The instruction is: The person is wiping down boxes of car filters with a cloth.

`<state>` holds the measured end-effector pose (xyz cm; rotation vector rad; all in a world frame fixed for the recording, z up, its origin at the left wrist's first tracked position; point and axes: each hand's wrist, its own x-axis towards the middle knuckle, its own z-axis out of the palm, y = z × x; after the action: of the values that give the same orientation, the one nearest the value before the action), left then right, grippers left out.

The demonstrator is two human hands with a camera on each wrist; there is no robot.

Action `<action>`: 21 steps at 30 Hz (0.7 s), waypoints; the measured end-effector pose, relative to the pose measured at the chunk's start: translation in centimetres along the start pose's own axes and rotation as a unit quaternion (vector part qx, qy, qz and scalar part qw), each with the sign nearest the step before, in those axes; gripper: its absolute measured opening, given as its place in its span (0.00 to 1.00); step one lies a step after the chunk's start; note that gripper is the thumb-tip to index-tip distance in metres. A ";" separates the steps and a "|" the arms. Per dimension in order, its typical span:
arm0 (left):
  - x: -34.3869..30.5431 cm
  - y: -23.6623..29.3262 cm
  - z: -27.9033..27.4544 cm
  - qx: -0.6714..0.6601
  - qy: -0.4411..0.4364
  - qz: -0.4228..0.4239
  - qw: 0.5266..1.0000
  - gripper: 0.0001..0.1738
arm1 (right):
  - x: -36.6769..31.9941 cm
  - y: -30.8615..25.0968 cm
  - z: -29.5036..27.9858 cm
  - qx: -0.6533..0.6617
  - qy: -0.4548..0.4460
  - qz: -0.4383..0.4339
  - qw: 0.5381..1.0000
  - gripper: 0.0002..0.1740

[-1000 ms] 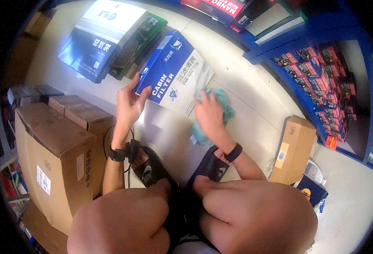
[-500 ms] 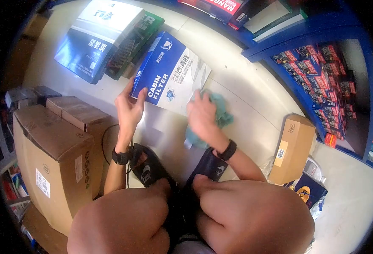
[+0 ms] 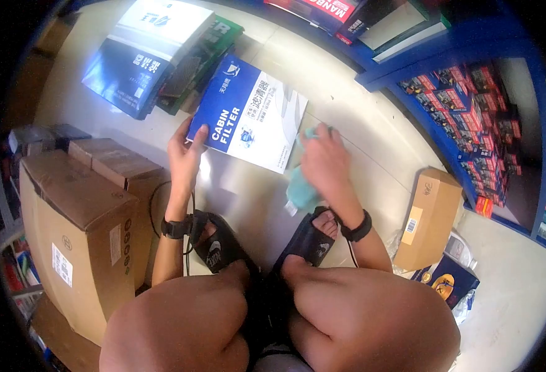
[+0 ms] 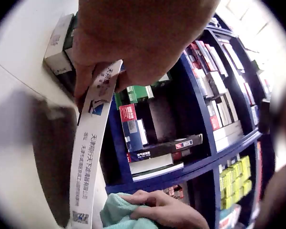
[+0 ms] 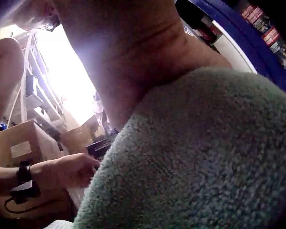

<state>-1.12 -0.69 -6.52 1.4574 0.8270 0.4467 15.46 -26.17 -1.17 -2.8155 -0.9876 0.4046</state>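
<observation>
Your left hand point(image 3: 185, 154) grips the near left corner of the blue and white cabin filter box point(image 3: 248, 115), thumb on the printed top face and fingers round its edge. The box is held over the pale floor point(image 3: 372, 142), between your two hands, its printed face toward you; the left wrist view shows its narrow white side with small print. Your right hand point(image 3: 327, 158) has its grip on a teal cloth point(image 3: 303, 191), fingers bunched into the fabric, just beside the right end of the box. Beyond your left hand, a dark blue and white box point(image 3: 152, 59) overlaps a green box point(image 3: 208, 62). Brown cartons point(image 3: 81, 211) stand to your left, and a long cardboard box point(image 3: 430, 220) lies on the floor to your right, near a blue shelf point(image 3: 403, 71) that holds stacked red boxes point(image 3: 471, 124). Your black sandals point(image 3: 220, 245) are flat on the floor, nearer you than the filter box.
</observation>
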 end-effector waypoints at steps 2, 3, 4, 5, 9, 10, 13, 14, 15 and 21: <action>0.0 0.5 -0.1 -0.001 -0.004 -0.017 1.000 0.35 | 0.2 1.2 -1.0 0.012 0.032 0.005 0.999 0.21; -0.1 0.7 -0.4 -0.002 -0.006 -0.032 0.999 0.34 | 0.2 1.3 -1.4 0.024 0.064 0.008 0.998 0.22; -0.2 0.8 -0.4 -0.002 -0.004 -0.032 0.999 0.34 | 0.1 1.5 -1.9 0.021 0.076 0.014 0.997 0.25; -0.2 0.9 -0.3 -0.036 0.000 -0.045 0.998 0.33 | 0.1 1.9 -2.0 0.021 0.076 0.014 0.997 0.25; -0.5 1.8 0.0 -0.167 -0.002 -0.097 0.981 0.30 | -0.2 3.3 -2.4 0.116 0.110 -0.005 0.987 0.30; -0.5 1.9 -0.3 -0.168 -0.001 -0.095 0.981 0.30 | -0.5 3.1 -2.5 0.158 0.125 -0.031 0.979 0.31; -0.5 1.7 -0.4 -0.199 -0.012 -0.111 0.974 0.29 | -1.2 2.9 -2.6 0.181 0.143 -0.045 0.972 0.32; -0.2 1.6 -0.4 -0.210 -0.019 -0.115 0.971 0.29 | -1.1 2.7 -2.5 0.181 0.143 -0.044 0.972 0.32; -0.3 1.4 -0.3 -0.222 -0.027 -0.120 0.967 0.29 | -1.3 2.7 -2.3 0.195 0.146 -0.030 0.969 0.33; -0.4 1.4 0.1 -0.281 -0.063 -0.171 0.942 0.25 | -1.6 2.7 -2.0 0.317 0.143 0.020 0.937 0.34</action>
<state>-0.98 -0.91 -5.07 0.7843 0.7515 0.2877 16.50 -29.34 0.45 -2.2241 -0.5979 0.2462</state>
